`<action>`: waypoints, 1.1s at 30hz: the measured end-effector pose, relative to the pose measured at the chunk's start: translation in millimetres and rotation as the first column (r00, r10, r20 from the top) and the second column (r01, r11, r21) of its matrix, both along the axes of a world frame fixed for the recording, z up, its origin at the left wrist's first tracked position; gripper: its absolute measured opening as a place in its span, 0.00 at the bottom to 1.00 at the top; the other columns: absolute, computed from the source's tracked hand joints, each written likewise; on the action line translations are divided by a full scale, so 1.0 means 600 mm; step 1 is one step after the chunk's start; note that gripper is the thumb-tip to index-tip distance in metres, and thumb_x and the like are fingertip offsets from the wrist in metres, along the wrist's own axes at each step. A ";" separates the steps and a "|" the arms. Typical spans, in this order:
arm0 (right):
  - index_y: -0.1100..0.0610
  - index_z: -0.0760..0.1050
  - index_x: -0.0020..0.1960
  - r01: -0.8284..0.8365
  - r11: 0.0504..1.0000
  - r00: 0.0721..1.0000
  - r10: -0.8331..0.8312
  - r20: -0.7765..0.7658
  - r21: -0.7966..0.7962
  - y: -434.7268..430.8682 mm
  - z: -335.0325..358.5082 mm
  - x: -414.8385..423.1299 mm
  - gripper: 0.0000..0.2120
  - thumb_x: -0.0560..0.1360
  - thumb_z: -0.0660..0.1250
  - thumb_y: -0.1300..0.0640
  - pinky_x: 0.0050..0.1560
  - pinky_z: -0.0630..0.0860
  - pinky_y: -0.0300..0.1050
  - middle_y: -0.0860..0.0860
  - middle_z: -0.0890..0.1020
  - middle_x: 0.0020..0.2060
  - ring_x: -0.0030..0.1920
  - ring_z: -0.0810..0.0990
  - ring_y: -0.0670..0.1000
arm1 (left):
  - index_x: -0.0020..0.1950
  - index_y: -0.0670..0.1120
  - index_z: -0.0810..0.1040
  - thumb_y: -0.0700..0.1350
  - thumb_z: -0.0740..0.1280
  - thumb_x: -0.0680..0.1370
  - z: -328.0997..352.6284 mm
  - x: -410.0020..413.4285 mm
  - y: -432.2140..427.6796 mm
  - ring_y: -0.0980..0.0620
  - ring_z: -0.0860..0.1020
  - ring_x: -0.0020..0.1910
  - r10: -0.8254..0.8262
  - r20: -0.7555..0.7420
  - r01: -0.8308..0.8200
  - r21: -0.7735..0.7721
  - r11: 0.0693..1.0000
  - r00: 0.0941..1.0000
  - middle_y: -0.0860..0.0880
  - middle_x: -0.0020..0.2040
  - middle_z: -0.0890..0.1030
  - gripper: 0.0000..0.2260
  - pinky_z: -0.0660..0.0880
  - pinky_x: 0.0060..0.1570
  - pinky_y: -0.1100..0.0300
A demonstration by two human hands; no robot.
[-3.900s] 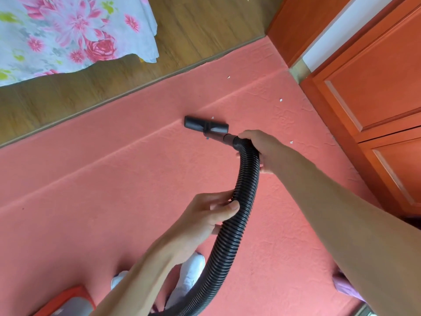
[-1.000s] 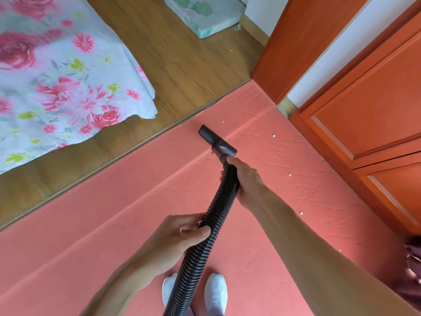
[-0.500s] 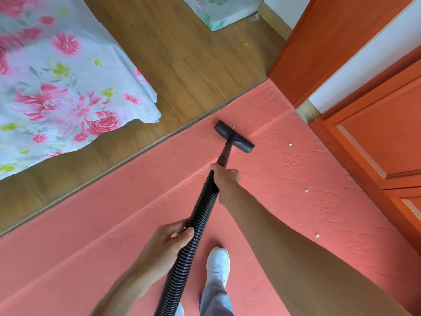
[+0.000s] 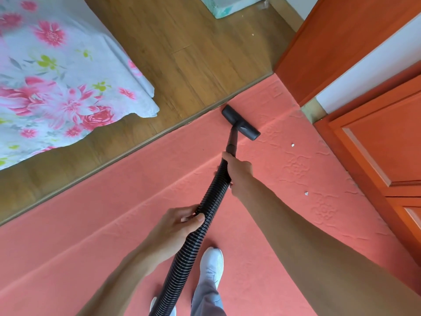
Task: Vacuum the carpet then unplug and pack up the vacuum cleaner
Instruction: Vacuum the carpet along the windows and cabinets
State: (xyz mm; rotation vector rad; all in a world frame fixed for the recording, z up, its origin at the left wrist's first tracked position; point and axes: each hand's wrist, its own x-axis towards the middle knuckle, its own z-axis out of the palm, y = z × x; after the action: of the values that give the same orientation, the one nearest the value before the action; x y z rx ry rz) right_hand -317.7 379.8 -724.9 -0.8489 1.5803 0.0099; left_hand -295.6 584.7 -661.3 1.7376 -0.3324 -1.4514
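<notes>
A black ribbed vacuum hose runs up from the bottom edge to a short black tube and a flat black nozzle. The nozzle lies on the red carpet, close to the carpet's edge by the wooden floor. My right hand grips the hose's upper end just below the tube. Lower down, my left hand holds the hose. Small white scraps lie on the carpet to the right of the nozzle. The vacuum's body is out of view.
A floral bedsheet hangs over the wooden floor at the left. Orange-red cabinet doors and a door frame line the right side. My white shoe stands on the carpet beside the hose.
The nozzle has been pushed forward across the carpet toward the wooden floor's edge, and I have stepped forward. Both hands keep their hold on the hose.
</notes>
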 end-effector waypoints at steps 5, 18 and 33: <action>0.62 0.73 0.64 0.028 0.990 0.987 -0.049 0.152 0.137 -0.001 0.007 -0.043 0.18 0.79 0.66 0.52 0.59 0.76 0.56 0.60 0.83 0.52 0.56 0.82 0.60 | 0.55 0.58 0.84 0.49 0.66 0.82 0.013 0.007 0.006 0.59 0.79 0.43 -0.046 -0.027 0.046 0.009 0.999 0.999 0.47 0.47 0.85 0.08 0.72 0.48 0.63; 0.63 0.75 0.51 0.285 0.956 0.930 -0.294 0.219 0.073 0.020 0.022 -0.101 0.09 0.79 0.66 0.56 0.27 0.76 0.39 0.57 0.81 0.38 0.31 0.80 0.52 | 0.57 0.61 0.84 0.53 0.69 0.79 0.003 -0.056 0.005 0.57 0.82 0.41 0.003 -0.035 -0.004 -0.016 1.000 0.999 0.45 0.46 0.86 0.08 0.75 0.40 0.71; 0.68 0.76 0.55 0.460 0.888 0.882 -0.455 0.120 -0.010 0.089 0.078 -0.294 0.15 0.75 0.70 0.57 0.41 0.78 0.50 0.61 0.81 0.36 0.32 0.80 0.57 | 0.58 0.57 0.84 0.55 0.73 0.74 0.046 -0.188 0.052 0.58 0.80 0.39 -0.118 -0.253 0.111 -0.041 0.993 0.960 0.54 0.39 0.82 0.14 0.75 0.42 0.65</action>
State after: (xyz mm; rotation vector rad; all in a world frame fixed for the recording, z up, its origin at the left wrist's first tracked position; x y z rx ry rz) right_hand -494.0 433.2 -678.2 -0.4757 1.6412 -0.4046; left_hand -408.6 615.9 -633.5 1.5079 -0.3169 -1.7252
